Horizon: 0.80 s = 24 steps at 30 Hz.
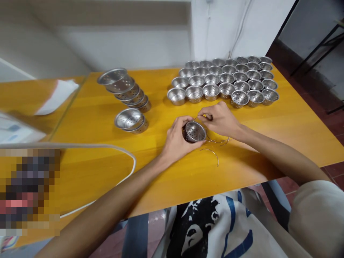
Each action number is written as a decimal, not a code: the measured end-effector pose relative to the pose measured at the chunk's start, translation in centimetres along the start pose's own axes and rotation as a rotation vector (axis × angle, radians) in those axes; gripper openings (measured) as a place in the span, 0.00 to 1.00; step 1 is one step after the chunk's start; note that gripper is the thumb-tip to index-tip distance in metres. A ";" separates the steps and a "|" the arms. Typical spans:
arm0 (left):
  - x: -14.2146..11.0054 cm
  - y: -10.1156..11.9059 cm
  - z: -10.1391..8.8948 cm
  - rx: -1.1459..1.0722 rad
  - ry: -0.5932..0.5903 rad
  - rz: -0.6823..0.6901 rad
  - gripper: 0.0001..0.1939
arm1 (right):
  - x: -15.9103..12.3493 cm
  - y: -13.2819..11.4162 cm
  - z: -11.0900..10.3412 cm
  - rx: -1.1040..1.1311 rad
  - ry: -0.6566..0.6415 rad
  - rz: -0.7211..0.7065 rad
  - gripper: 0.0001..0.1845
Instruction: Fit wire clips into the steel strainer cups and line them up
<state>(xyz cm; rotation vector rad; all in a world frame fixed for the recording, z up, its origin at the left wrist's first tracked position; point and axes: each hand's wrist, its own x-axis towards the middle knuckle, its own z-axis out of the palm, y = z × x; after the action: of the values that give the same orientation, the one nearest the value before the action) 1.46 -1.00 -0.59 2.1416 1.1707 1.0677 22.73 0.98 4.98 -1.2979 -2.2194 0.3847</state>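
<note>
My left hand (178, 139) is wrapped round a small perforated metal cup (195, 132), its open mouth facing up towards me. At the cup's far rim, my right hand (219, 118) pinches a thin bent wire (195, 119), one end of which meets the rim. Whether that end passes through a hole is too small to tell. Just right of the cup, several loose curved wires (215, 141) lie on the table, partly below my right hand. Another curved wire (215, 154) rests nearer the table's front edge.
Rows of perforated cups (211, 92) stand at the back right of the yellow table (166, 186). To the left are a leaning stack of cups (118, 80) and a shorter stack (129, 119). A white cable (134, 163) crosses the left side, near papers (57, 96).
</note>
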 end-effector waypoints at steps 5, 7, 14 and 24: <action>0.1 0.2 -0.1 0.026 0.007 0.007 0.34 | -0.1 0.2 0.1 -0.026 0.008 -0.012 0.10; 0.2 0.3 -0.2 0.039 0.004 0.019 0.30 | -0.2 0.1 0.2 -0.026 0.011 -0.007 0.11; 0.7 0.0 -0.2 -0.095 -0.072 -0.091 0.26 | 0.1 0.1 0.9 0.348 -0.006 0.102 0.10; 3.1 -1.3 -2.9 -0.364 -0.445 -0.154 0.29 | -0.1 1.2 1.3 0.901 -0.328 0.001 0.23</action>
<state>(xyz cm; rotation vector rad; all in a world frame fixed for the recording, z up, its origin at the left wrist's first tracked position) -0.50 2.44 1.51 1.8406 0.8404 0.6314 22.92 1.51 3.27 -0.7605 -1.8700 1.4718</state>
